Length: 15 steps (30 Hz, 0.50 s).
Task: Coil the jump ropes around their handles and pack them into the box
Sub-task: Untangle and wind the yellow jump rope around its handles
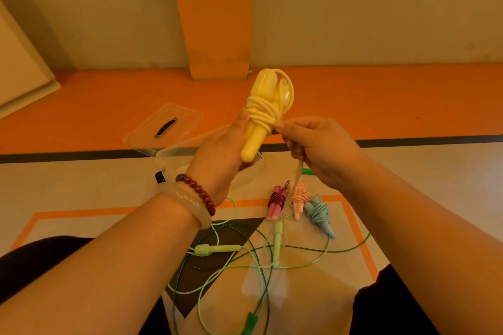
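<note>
Left hand (pixel 217 155) gripped 2 yellow plastic handles (pixel 253 141) mid-air; right hand (pixel 318 149) pinched their pale yellow cord (pixel 261 114) at coil's 3 o'clock. Coiling near finished; next likely tuck tail, then clear plastic box (pixel 174 155), 7 o'clock.

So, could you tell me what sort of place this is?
Probably a sports hall or gym: floor painted with orange bands and a black line, an orange pillar on the wall, jump ropes spread out.
</note>
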Available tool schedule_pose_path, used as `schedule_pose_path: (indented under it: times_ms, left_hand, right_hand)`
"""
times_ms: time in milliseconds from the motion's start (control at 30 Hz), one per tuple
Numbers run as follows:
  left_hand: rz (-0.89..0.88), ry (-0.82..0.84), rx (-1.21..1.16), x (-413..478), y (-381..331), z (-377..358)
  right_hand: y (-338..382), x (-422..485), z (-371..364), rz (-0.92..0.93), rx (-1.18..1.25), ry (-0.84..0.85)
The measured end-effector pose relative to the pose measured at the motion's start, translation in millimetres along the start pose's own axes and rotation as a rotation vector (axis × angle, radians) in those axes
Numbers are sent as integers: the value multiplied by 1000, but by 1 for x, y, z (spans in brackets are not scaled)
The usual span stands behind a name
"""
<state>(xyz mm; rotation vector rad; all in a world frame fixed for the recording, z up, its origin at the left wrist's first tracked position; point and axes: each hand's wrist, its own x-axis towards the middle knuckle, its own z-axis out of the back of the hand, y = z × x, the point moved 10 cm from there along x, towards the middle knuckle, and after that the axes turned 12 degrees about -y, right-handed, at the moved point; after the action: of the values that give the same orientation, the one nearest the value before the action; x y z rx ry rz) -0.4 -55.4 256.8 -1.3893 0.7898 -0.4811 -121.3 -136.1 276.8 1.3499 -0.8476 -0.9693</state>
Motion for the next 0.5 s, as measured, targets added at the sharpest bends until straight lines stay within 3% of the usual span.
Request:
schedule_pose_path:
  times_ms: [233, 367, 500]
  left_hand:
    - [-364, -45, 267, 2, -31, 6]
    - [-338, 6, 305, -4, -20, -7]
    - [-306, -81, 331, 0, -11, -4]
  right_hand:
    - [3, 2, 5, 85, -189, -112]
    - [9, -6, -3, 202, -303, -124]
    - [14, -12, -13, 252, -325, -63]
